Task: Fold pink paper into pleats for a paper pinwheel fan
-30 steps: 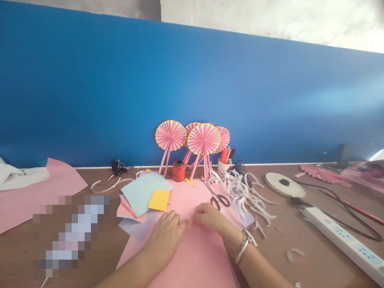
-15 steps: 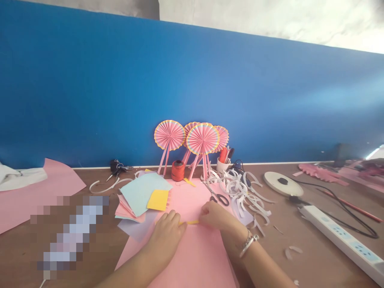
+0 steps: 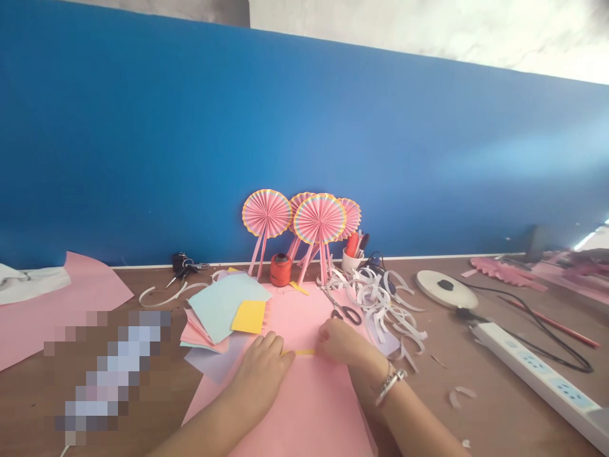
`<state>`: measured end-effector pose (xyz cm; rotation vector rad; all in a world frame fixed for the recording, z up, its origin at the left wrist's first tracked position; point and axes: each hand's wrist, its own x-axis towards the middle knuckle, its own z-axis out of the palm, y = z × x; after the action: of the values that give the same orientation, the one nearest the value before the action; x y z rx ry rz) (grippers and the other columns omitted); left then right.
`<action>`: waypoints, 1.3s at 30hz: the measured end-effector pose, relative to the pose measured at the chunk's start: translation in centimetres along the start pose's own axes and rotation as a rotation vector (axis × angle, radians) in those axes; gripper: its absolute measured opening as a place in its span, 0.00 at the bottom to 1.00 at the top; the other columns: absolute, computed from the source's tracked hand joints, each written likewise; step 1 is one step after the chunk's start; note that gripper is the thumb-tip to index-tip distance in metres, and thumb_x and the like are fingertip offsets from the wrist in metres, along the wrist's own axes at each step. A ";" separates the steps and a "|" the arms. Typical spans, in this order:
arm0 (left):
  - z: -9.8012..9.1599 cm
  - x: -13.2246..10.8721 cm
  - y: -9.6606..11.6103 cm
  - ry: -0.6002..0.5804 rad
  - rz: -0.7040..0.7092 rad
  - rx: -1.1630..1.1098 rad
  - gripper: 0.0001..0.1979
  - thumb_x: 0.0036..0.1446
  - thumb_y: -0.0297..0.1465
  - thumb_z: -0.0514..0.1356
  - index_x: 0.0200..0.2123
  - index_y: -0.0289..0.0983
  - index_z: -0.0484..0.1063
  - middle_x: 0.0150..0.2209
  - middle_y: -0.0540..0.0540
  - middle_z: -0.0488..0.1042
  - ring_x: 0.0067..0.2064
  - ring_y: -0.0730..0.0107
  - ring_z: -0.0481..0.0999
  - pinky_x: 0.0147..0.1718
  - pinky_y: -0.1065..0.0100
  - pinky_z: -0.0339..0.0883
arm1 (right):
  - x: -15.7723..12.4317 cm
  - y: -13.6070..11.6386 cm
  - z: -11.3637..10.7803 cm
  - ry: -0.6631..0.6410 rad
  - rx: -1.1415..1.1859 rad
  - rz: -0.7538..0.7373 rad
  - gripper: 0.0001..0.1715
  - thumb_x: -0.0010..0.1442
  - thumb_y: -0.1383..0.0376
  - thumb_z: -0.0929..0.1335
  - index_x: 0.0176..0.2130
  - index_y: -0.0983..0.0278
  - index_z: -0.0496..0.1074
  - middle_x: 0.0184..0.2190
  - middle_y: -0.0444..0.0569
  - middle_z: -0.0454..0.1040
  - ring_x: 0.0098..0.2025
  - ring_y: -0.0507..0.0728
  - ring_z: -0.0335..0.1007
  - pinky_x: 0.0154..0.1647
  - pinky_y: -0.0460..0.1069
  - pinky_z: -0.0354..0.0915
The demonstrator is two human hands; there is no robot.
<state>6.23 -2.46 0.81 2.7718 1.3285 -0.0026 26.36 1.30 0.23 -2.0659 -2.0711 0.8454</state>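
The yellow strip (image 3: 305,352) lies across the pink sheet (image 3: 309,406), between my two hands. Its left end runs under my left hand (image 3: 264,365), fingers bent and close together; its right end meets the curled fingers of my right hand (image 3: 342,343). I cannot tell how firmly either pinches it. The sheet's left edge slants out beneath my left forearm, its right edge inside my right forearm. Toward me I have open pink paper, and brown tabletop (image 3: 413,406) between my right arm and the power strip (image 3: 537,374). Ahead it is tighter: scissors (image 3: 351,315) sit just beyond my right hand, beside tangled white paper curls (image 3: 380,295). Pale blue paper (image 3: 223,304) and a yellow piece (image 3: 248,316) crowd my left. Pleated fans (image 3: 320,219) stand farther back, before the blue partition (image 3: 304,114).
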 end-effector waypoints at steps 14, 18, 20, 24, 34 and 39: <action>-0.1 0.0 0.1 -0.018 -0.018 0.013 0.14 0.59 0.20 0.49 0.40 0.39 0.71 0.34 0.44 0.68 0.39 0.61 0.64 0.35 0.63 0.56 | -0.6 -1.1 -0.2 0.036 -0.125 0.022 0.07 0.37 0.72 0.65 0.20 0.65 0.73 0.23 0.52 0.73 0.29 0.57 0.68 0.24 0.46 0.52; -0.1 0.0 0.1 -0.021 -0.017 0.008 0.15 0.59 0.18 0.49 0.40 0.39 0.71 0.35 0.44 0.68 0.39 0.60 0.64 0.35 0.62 0.56 | -0.7 -1.5 -0.3 0.046 -0.164 0.033 0.06 0.38 0.72 0.66 0.21 0.65 0.72 0.25 0.54 0.74 0.33 0.59 0.69 0.26 0.47 0.52; -0.1 0.1 0.1 -0.022 -0.013 0.004 0.15 0.59 0.18 0.49 0.40 0.39 0.71 0.35 0.44 0.68 0.39 0.60 0.65 0.35 0.62 0.56 | -0.8 -1.5 -0.6 0.054 -0.177 0.040 0.08 0.38 0.72 0.66 0.24 0.66 0.72 0.28 0.56 0.74 0.35 0.60 0.69 0.27 0.47 0.52; -0.1 0.1 0.2 -0.040 -0.015 0.014 0.15 0.58 0.18 0.49 0.40 0.38 0.71 0.35 0.43 0.69 0.40 0.59 0.66 0.36 0.61 0.57 | -1.0 -1.1 -1.4 0.055 -0.160 0.050 0.12 0.39 0.69 0.68 0.30 0.67 0.71 0.33 0.56 0.73 0.35 0.59 0.68 0.26 0.47 0.52; -0.1 0.1 0.1 -0.035 -0.053 -0.047 0.15 0.55 0.16 0.49 0.38 0.37 0.71 0.37 0.43 0.71 0.41 0.59 0.67 0.37 0.61 0.60 | -0.3 0.9 -2.4 0.108 0.066 0.005 0.10 0.44 0.75 0.63 0.28 0.65 0.70 0.28 0.45 0.73 0.30 0.51 0.66 0.26 0.43 0.54; 0.0 0.1 0.0 -0.025 -0.020 -0.028 0.16 0.56 0.17 0.48 0.40 0.38 0.70 0.37 0.43 0.70 0.40 0.60 0.67 0.37 0.61 0.60 | -0.3 0.1 -2.1 0.152 0.125 -0.038 0.07 0.48 0.72 0.63 0.28 0.65 0.70 0.27 0.45 0.73 0.30 0.51 0.66 0.27 0.43 0.55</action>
<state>6.29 -2.40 0.75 2.7259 1.3403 -0.0201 27.41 1.67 1.98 -1.9551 -1.9215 0.7652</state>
